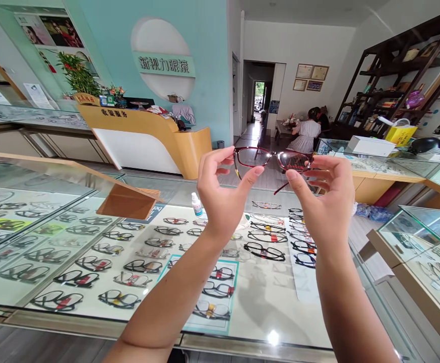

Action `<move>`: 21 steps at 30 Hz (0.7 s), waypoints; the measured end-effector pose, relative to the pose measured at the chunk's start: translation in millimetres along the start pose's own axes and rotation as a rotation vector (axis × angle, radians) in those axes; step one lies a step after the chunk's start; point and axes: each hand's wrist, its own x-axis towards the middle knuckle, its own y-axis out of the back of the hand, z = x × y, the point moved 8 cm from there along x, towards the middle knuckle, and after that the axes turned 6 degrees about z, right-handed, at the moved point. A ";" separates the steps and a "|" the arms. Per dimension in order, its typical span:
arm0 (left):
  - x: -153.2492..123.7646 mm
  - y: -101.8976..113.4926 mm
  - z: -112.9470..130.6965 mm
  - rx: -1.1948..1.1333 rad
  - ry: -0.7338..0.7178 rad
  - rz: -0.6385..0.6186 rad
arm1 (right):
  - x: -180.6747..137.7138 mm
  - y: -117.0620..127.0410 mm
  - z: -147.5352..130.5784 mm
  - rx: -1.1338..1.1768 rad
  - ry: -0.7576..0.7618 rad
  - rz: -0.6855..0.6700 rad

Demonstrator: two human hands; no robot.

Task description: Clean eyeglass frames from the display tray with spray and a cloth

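A pair of eyeglasses (pixel 253 157) with a dark red frame is held up in front of me, above the glass display counter. My left hand (pixel 223 186) pinches its left end between thumb and fingers. At the other end, my right hand (pixel 323 194) grips the frame, its thumb beside the right lens, which bears red lettering. One temple arm hangs down below the lenses. Beneath my hands, rows of eyeglasses (pixel 265 250) lie in the counter, many with coloured tags. A small white spray bottle (pixel 196 205) stands behind my left wrist.
A brown wooden stand (pixel 127 196) sits on the glass counter (pixel 189 339) to the left. Beyond are a yellow-and-white reception desk (pixel 136 133) and a seated person (pixel 308 132). Another glass display case (pixel 412 242) stands at right, below a white box (pixel 371 145) and yellow bag (pixel 401 134).
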 end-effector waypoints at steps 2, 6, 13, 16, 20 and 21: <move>0.2 0.3 2.9 0.014 -0.022 0.001 | 0.0 0.4 -0.5 -0.010 0.012 0.007; 1.1 1.9 8.4 0.032 -0.057 0.016 | 0.0 -0.9 -1.1 -0.019 0.036 -0.004; 1.8 3.1 10.8 0.027 -0.062 0.024 | -0.7 1.0 -4.0 -0.032 0.022 0.010; 1.6 2.4 9.7 0.030 -0.066 0.017 | -0.8 1.5 -5.3 -0.027 0.017 0.010; 1.2 1.3 7.5 0.032 -0.062 0.005 | -1.0 2.4 -6.3 -0.022 0.000 0.019; 1.2 1.1 6.7 0.026 -0.057 0.003 | -1.2 3.0 -7.4 -0.025 0.005 0.026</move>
